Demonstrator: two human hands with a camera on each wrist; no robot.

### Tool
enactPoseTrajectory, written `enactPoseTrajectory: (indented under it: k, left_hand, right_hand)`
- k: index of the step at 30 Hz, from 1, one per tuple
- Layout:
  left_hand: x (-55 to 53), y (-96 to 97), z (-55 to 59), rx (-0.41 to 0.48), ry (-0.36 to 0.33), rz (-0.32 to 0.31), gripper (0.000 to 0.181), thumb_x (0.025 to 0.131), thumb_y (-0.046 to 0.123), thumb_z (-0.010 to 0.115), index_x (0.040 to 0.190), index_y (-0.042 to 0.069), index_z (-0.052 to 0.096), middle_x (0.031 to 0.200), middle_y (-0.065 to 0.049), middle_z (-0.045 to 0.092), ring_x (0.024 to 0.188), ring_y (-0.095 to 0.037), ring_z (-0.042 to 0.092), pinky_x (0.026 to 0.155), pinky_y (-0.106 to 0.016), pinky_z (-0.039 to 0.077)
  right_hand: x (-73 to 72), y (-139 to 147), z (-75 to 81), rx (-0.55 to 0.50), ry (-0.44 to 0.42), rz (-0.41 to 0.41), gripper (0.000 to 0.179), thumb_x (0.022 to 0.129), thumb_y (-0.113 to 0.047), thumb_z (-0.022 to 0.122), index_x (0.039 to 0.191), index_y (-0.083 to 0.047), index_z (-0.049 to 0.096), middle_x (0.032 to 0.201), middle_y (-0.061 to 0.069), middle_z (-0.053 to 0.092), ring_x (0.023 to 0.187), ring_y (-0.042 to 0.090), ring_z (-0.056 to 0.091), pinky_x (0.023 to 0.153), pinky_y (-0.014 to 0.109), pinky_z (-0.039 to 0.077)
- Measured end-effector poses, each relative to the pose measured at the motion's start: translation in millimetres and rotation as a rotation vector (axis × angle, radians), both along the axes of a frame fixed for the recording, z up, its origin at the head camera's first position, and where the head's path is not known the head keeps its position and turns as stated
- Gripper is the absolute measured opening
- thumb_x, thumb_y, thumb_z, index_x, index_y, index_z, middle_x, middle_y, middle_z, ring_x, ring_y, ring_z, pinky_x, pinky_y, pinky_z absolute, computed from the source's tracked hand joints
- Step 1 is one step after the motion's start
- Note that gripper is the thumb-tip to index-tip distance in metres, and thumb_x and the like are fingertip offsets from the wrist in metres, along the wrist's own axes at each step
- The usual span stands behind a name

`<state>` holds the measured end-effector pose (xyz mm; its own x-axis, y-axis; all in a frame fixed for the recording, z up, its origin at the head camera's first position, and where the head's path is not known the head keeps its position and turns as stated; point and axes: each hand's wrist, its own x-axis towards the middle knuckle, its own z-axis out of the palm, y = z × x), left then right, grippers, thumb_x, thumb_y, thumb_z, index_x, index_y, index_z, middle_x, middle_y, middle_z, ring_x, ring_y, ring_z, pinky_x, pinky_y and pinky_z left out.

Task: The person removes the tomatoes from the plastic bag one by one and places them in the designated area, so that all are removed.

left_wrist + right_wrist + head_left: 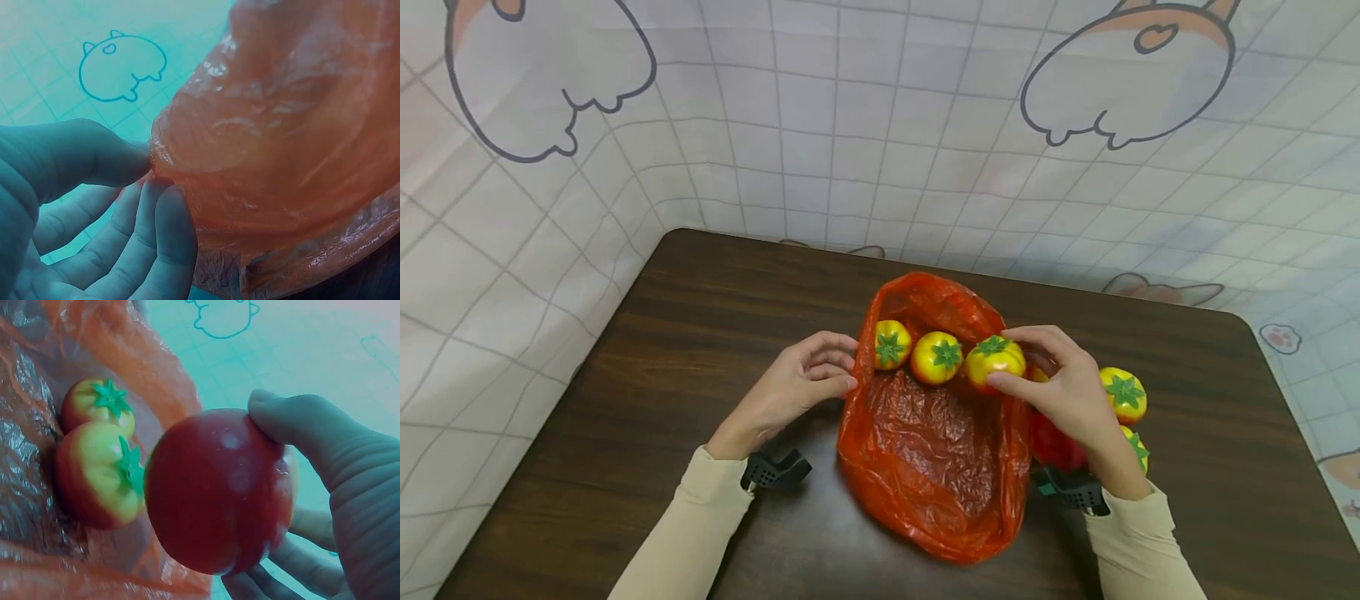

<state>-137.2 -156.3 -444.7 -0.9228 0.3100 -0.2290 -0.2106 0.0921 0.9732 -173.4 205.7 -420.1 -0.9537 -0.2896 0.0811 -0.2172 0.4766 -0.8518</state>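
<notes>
A red plastic bag (936, 508) lies on the table with its mouth spread wide. My left hand (793, 383) pinches the bag's left rim between thumb and fingers, which the left wrist view shows close up. At the bag's right rim, my right hand (1063, 383) grips a yellow-and-red tomato (988, 367) with a green star-shaped top, held over the opening. Two similar tomatoes sit inside the bag, one by the left wall (97, 409) and another (936, 358) close beside the held one. In the right wrist view, the held tomato's smooth red underside faces the camera.
Right of the bag, more tomatoes (1123, 394) lie on the dark wooden table (662, 375), some partly hidden by my right hand and wrist. A red item (1056, 443) shows below that hand, its kind unclear. A grid-patterned cloth (865, 125) hangs behind the table.
</notes>
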Motion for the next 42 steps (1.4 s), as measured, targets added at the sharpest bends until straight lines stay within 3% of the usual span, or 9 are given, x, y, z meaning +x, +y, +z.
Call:
enactPoseTrajectory:
  k: [6,14,27,42]
  left_hand:
    - [0.2,1.1,1.0,-0.005,-0.001,-0.003,0.049,0.095,0.020,0.075,0.139,0.017,0.054,0.126,-0.011,0.062,0.111,-0.021,0.068,0.094,-0.042,0.060]
    - [-0.8,4.5,2.4,-0.018,-0.003,-0.011,0.048,0.095,0.019,0.075,0.138,0.015,0.054,0.126,-0.011,0.061,0.109,-0.021,0.067,0.093,-0.042,0.060]
    - [-0.2,7.3,-2.9,-0.022,0.002,-0.019,0.049,0.095,0.020,0.074,0.139,0.015,0.053,0.127,-0.011,0.061,0.109,-0.021,0.067,0.093,-0.041,0.060]
    - [0.8,8.9,-1.7,-0.034,0.020,-0.024,0.050,0.096,0.021,0.075,0.140,0.014,0.053,0.131,-0.013,0.062,0.111,-0.021,0.067,0.094,-0.039,0.061]
  right_hand:
    - [3.7,12.5,1.4,-0.016,0.027,-0.044,0.046,0.090,-0.017,0.081,0.133,-0.011,0.065,0.129,0.004,0.058,0.113,-0.007,0.063,0.096,0.005,0.049]
    - [10.8,33.9,0.9,-0.043,0.035,-0.110,0.048,0.089,-0.013,0.081,0.134,-0.008,0.064,0.125,-0.008,0.057,0.113,-0.006,0.064,0.095,0.004,0.050]
    - [22.0,71.1,2.9,0.008,0.073,-0.262,0.047,0.090,-0.013,0.081,0.134,-0.010,0.064,0.124,-0.015,0.057,0.114,-0.010,0.062,0.097,0.000,0.045]
    - [30.4,114.7,2.6,0.105,0.133,-0.406,0.053,0.086,-0.014,0.085,0.135,-0.008,0.064,0.120,-0.021,0.053,0.111,-0.011,0.058,0.094,-0.003,0.043]
